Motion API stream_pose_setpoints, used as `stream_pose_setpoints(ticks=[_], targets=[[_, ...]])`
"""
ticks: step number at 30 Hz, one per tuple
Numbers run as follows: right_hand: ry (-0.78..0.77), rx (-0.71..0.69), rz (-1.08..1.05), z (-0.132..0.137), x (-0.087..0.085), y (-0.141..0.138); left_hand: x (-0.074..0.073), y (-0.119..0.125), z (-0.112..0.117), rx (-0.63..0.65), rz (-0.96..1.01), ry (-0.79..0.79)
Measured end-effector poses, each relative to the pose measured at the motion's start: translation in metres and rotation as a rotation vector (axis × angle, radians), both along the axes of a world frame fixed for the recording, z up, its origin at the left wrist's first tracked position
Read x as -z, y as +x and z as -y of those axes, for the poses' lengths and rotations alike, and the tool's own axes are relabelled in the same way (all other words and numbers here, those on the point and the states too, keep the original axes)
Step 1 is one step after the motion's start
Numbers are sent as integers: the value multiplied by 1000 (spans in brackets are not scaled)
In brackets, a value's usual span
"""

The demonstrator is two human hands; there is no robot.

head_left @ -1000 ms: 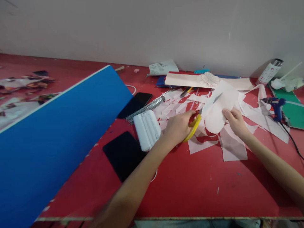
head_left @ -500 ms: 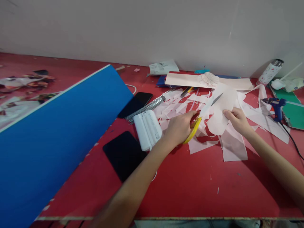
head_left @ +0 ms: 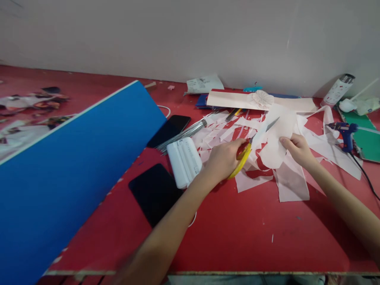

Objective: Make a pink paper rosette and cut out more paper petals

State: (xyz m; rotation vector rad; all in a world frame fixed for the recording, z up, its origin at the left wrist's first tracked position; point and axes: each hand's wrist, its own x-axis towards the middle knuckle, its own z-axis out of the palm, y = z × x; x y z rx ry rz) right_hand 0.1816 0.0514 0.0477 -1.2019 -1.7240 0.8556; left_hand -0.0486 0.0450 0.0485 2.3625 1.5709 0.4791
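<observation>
My left hand [head_left: 222,159] is closed around the yellow and red handles of a pair of scissors [head_left: 247,148]. Their blades point up and to the right into a rounded piece of pale pink paper [head_left: 276,136]. My right hand [head_left: 298,149] pinches the right edge of that piece, holding it just above the red table [head_left: 237,233]. Several pale pink paper offcuts [head_left: 289,184] lie scattered under and around both hands.
A large blue board [head_left: 68,166] leans across the left. Two black phones [head_left: 154,192] [head_left: 169,130] and a white ribbed device [head_left: 184,161] lie left of my hand. Metal rods [head_left: 184,133], a blue glue gun [head_left: 344,132], a can [head_left: 337,90], a green sheet [head_left: 368,138] and a long pale strip bearing a paper flower [head_left: 261,99] sit behind.
The scissors have advanced further along the edge of the pink piece, and my right hand has turned the piece slightly. A cut strip now hangs off its left side.
</observation>
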Motion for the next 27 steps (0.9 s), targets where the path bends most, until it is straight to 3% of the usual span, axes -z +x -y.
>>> stream_pose_setpoints(ticks=[27], targets=[[-63,-37,59,-4,-3,10,0,-4,-3,11,-16,-22]])
